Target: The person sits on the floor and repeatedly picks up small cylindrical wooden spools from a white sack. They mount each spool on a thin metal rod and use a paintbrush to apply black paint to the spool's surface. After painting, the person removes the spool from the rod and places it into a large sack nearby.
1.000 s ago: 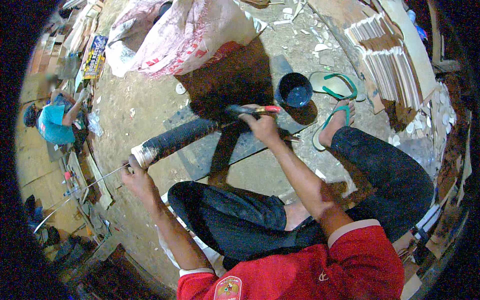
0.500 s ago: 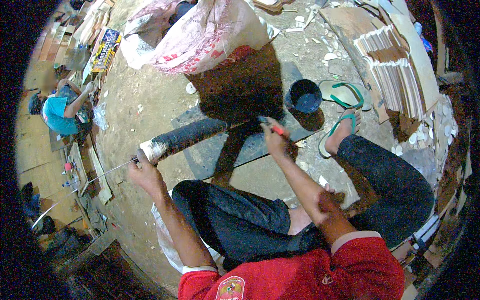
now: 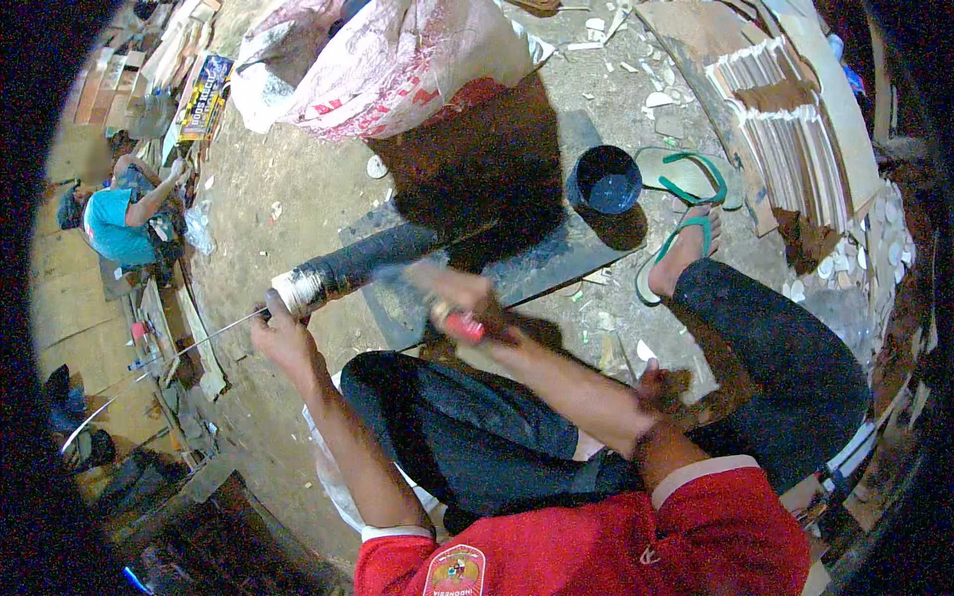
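A long dark cylinder [image 3: 366,260] with a pale, whitish left end lies slanted over a dark flat board [image 3: 542,288] on the ground. From its pale end a thin rod [image 3: 212,342] runs out to the lower left. My left hand [image 3: 285,338] is closed round the rod right beside that end, fingertips against the cylinder. In my right hand [image 3: 462,296], closed, is a red-handled tool [image 3: 464,326]. Its working end is smeared by motion near the cylinder's lower side, so its kind cannot be made out.
A black bucket [image 3: 605,181] stands at the board's right end, beside a green-strapped sandal [image 3: 686,175]. Beyond the cylinder sits a large whitish sack [image 3: 397,74]. Stacked thin pieces [image 3: 795,164] lie at far right. At left, a person in a teal shirt [image 3: 121,224] sits.
My right hand has swept left and nearer to me with the red-handled tool, from the cylinder's far right end toward its middle. My left hand has barely moved.
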`<state>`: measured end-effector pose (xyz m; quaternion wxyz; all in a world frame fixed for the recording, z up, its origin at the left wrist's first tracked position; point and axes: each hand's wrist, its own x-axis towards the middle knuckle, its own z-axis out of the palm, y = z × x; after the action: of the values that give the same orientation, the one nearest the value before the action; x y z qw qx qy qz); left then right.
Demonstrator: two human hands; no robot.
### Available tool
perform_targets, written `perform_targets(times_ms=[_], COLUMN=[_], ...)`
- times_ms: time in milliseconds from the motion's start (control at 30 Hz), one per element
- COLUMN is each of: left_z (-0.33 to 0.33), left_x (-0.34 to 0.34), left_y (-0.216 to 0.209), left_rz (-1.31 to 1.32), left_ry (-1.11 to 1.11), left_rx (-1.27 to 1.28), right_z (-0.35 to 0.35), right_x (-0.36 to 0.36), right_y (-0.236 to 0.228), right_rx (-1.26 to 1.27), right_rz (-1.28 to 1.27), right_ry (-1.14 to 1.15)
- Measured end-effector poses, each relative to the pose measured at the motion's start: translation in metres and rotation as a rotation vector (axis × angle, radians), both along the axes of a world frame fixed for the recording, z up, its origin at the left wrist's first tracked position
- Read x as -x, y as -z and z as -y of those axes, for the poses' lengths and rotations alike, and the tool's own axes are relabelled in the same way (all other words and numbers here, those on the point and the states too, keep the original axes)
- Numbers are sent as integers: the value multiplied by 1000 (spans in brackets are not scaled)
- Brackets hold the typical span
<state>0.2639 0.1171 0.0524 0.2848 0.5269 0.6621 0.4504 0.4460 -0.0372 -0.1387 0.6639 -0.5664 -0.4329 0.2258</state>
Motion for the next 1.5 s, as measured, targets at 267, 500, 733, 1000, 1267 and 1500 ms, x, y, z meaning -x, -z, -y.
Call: perform_targets(times_ms=[267, 500, 733, 1000, 1267, 1500], left_z=[3, 1, 0, -13, -24, -17], left_x=[4, 4, 6, 25, 42, 25], left_y=[-2, 1, 5, 16, 26, 17], left_rz=[-86, -163, -242, -75, -65, -1], left_ry=[-45, 15, 6, -106, -162, -144], left_rx=[60, -26, -9, 82, 117, 147], right_z=[5, -6, -6, 3, -7, -6], right_x=[-19, -8, -30, -48, -29, -27], right_y=[20, 14, 7, 35, 70, 80], right_rx=[391, 99, 251, 690, 628, 424], right_rz=[-118, -59, -113, -268, -430, -554], right_ry=[188, 117, 168, 431, 583, 595])
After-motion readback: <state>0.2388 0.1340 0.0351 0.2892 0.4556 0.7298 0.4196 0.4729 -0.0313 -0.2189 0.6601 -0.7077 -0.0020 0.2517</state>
